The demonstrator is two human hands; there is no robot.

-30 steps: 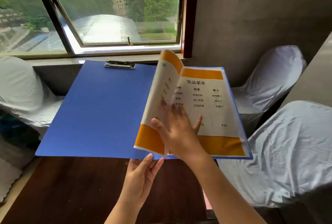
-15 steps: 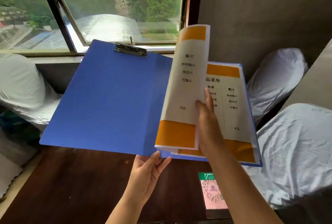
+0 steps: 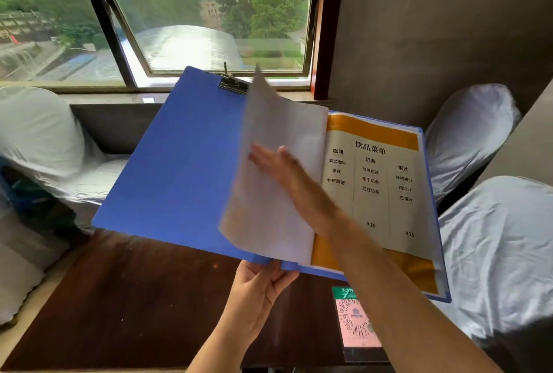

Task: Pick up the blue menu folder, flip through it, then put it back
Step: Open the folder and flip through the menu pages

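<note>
Left hand (image 3: 257,292) grips one open blue folder (image 3: 176,169) at its spine; right hand (image 3: 287,172), fingers spread flat, presses one raised page (image 3: 269,223).

One open blue plastic menu folder (image 3: 179,169) appears, with one black metal clip (image 3: 232,85) at its top edge, one blank white page (image 3: 269,193) standing partly lifted, and one printed orange-and-white menu page (image 3: 389,163) lying flat. Two bare hands show: the left hand (image 3: 257,292) under the folder's near edge and the right hand (image 3: 287,175) flat against the lifted page. There is one dark brown wooden table (image 3: 134,306), one pink and green code card (image 3: 356,321) on it, three white cloth-covered seats (image 3: 39,139) (image 3: 469,133) (image 3: 502,247), and one black-framed window (image 3: 209,25).
</note>
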